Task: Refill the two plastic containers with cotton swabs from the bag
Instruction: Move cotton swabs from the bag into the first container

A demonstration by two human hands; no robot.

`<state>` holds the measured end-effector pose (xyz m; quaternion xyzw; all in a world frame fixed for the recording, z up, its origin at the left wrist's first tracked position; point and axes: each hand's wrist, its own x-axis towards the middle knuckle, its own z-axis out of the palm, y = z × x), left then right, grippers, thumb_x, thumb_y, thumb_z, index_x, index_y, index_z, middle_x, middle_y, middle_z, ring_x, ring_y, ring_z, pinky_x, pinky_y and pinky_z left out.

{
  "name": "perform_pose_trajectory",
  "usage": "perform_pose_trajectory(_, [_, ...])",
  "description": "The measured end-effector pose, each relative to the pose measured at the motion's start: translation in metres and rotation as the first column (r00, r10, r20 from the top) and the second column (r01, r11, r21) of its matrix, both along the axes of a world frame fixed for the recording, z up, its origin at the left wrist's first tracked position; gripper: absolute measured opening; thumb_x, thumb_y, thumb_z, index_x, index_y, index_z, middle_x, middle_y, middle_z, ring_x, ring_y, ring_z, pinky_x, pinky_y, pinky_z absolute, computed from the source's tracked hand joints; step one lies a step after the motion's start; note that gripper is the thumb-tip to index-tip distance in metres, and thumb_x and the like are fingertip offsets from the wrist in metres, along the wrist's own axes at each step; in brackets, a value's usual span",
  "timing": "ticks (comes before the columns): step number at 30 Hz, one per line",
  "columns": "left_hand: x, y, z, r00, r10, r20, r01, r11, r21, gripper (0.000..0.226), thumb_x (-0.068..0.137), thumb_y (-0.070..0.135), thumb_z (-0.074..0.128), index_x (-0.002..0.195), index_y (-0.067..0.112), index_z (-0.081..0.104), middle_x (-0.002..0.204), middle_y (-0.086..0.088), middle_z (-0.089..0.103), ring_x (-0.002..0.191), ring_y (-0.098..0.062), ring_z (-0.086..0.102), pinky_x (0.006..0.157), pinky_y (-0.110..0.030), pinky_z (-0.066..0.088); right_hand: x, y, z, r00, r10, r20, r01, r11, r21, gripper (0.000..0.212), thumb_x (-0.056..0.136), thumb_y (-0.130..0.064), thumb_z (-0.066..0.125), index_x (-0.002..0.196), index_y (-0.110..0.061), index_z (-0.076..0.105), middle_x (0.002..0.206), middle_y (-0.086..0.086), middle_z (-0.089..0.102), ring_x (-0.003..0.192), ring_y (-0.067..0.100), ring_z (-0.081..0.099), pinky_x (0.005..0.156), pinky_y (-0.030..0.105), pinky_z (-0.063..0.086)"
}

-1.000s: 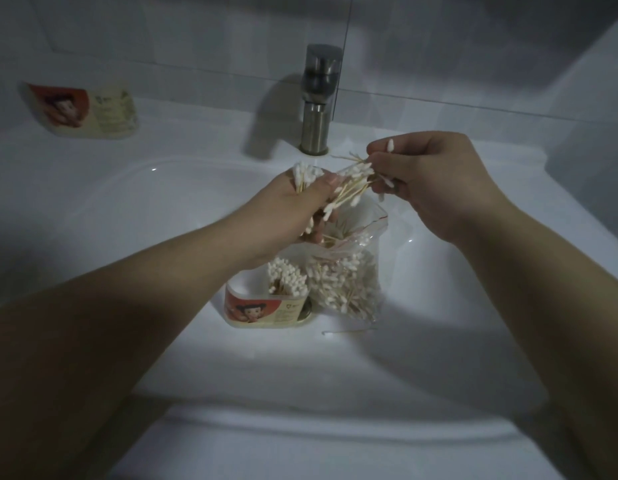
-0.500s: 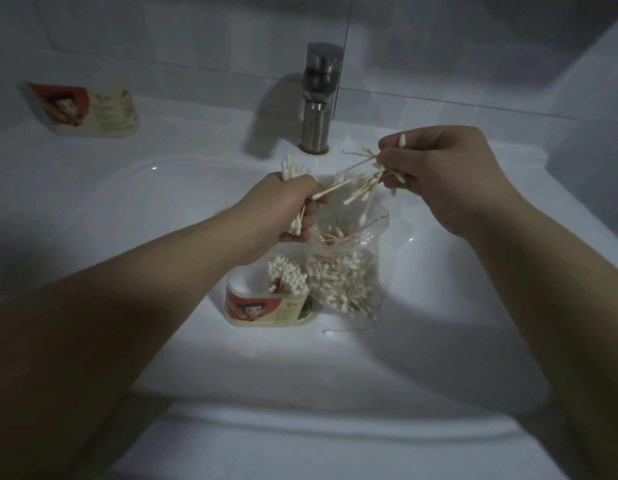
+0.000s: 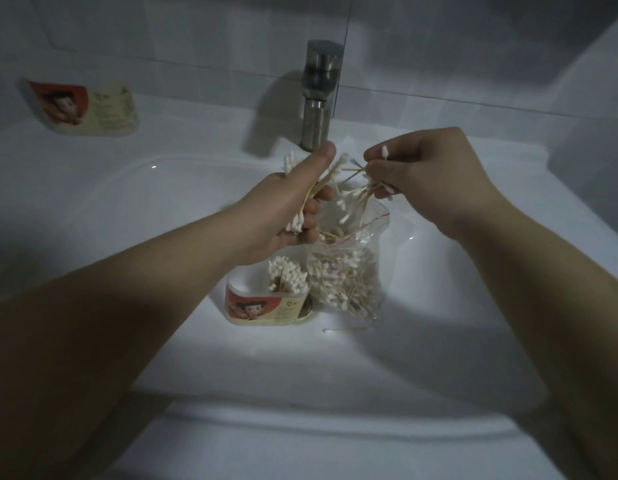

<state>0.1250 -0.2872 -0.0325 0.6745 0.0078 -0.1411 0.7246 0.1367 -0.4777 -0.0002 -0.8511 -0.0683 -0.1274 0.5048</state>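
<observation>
A clear zip bag (image 3: pixel 349 275) full of cotton swabs stands open in the sink basin. Beside it on the left stands a plastic container (image 3: pixel 266 306) with a red picture label, partly filled with upright swabs. A second container (image 3: pixel 84 107) of the same kind lies on the counter at the far left. My left hand (image 3: pixel 290 209) is shut on a bundle of cotton swabs (image 3: pixel 300 199) above the bag. My right hand (image 3: pixel 429 174) pinches a looser tangle of swabs (image 3: pixel 359 195) just right of it, over the bag's mouth. One loose swab (image 3: pixel 345 330) lies in the basin in front of the bag.
The white sink basin (image 3: pixel 169 209) surrounds the bag and container. A metal tap (image 3: pixel 318 98) rises at the back, just behind my hands. Tiled wall stands behind the counter. The basin's front rim (image 3: pixel 300 407) runs below my forearms.
My left hand turned its bundle more upright and lifted its thumb. My right hand moved slightly down and left, bringing its swabs closer to the left hand.
</observation>
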Motion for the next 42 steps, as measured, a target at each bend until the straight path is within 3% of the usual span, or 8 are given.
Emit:
perform_pose_trajectory(5, [0.007,0.003,-0.009,0.99,0.041,0.136,-0.061,0.988,0.139,0.031,0.087,0.046,0.076,0.091,0.017,0.065,0.057,0.009,0.046,0.053,-0.01,0.045,0.063,-0.029,0.049,-0.002,0.001,0.0,1.0,0.022,-0.012,-0.022,0.999,-0.042,0.014,0.087,-0.01,0.078,0.095,-0.021,0.078,0.075,-0.003,0.077,0.066,0.013,0.075,0.073,0.029,0.062])
perform_pose_trajectory(13, [0.009,0.002,-0.012,0.963,0.063,0.264,-0.129,0.961,0.245,0.03,0.097,0.027,0.062,0.072,0.011,0.063,0.051,0.001,0.052,0.048,-0.016,0.051,0.056,-0.029,0.052,-0.003,0.0,0.003,1.0,0.009,-0.008,-0.01,0.997,-0.072,0.013,0.088,-0.011,0.077,0.096,-0.021,0.078,0.071,-0.006,0.076,0.065,0.01,0.074,0.066,0.02,0.057])
perform_pose_trajectory(21, [0.008,-0.001,-0.012,0.93,0.169,0.326,-0.23,0.961,0.157,0.028,0.102,0.025,0.06,0.09,0.003,0.073,0.083,-0.007,0.076,0.073,-0.018,0.074,0.068,-0.031,0.063,-0.004,0.001,0.001,1.0,0.009,-0.015,-0.01,0.995,-0.097,0.015,0.087,-0.011,0.077,0.099,-0.02,0.079,0.07,-0.009,0.075,0.063,0.008,0.073,0.063,0.016,0.053])
perform_pose_trajectory(25, [0.014,0.005,-0.007,0.921,0.224,0.319,-0.279,0.95,0.137,0.029,0.102,0.031,0.058,0.082,0.012,0.067,0.059,0.002,0.063,0.06,-0.019,0.069,0.072,-0.042,0.064,-0.005,0.002,0.001,1.0,0.014,-0.002,-0.014,0.995,-0.095,0.014,0.088,-0.012,0.077,0.099,-0.021,0.079,0.07,-0.011,0.074,0.063,0.006,0.073,0.064,0.015,0.054])
perform_pose_trajectory(29, [0.009,0.004,-0.004,0.929,0.212,0.304,-0.263,0.955,0.138,0.028,0.096,0.037,0.068,0.074,0.022,0.06,0.052,0.013,0.055,0.048,-0.004,0.056,0.06,-0.03,0.059,-0.004,0.002,0.002,0.999,-0.002,0.043,0.002,1.0,-0.016,0.013,0.087,-0.01,0.077,0.094,-0.021,0.078,0.073,-0.006,0.076,0.064,0.011,0.074,0.066,0.021,0.057])
perform_pose_trajectory(34, [-0.001,-0.001,-0.005,0.978,0.044,0.202,-0.069,0.99,0.12,0.03,0.089,0.034,0.077,0.102,0.007,0.075,0.092,-0.005,0.077,0.083,-0.018,0.076,0.079,-0.045,0.064,-0.003,0.005,0.001,0.995,-0.021,0.099,0.011,0.995,0.101,0.013,0.087,-0.004,0.075,0.096,-0.014,0.078,0.073,-0.007,0.075,0.062,0.013,0.072,0.064,0.019,0.054])
perform_pose_trajectory(37, [-0.004,-0.004,-0.01,0.987,-0.053,0.151,0.041,0.996,0.082,0.047,0.086,0.027,0.081,0.122,0.0,0.069,0.112,-0.016,0.075,0.1,-0.026,0.075,0.095,-0.055,0.057,-0.003,0.009,-0.001,0.995,-0.024,0.099,0.011,0.991,0.134,0.013,0.088,-0.005,0.074,0.097,-0.013,0.078,0.074,-0.005,0.075,0.062,0.014,0.073,0.065,0.021,0.055])
perform_pose_trajectory(42, [-0.005,-0.007,-0.012,0.994,-0.037,0.099,0.047,0.994,-0.101,0.051,0.089,0.004,0.074,0.132,-0.013,0.054,0.118,-0.027,0.069,0.093,-0.025,0.074,0.081,-0.039,0.063,-0.006,0.02,-0.009,0.999,0.017,0.037,-0.024,0.981,0.19,0.015,0.086,-0.006,0.076,0.088,-0.02,0.078,0.078,-0.001,0.078,0.071,0.018,0.076,0.073,0.031,0.061])
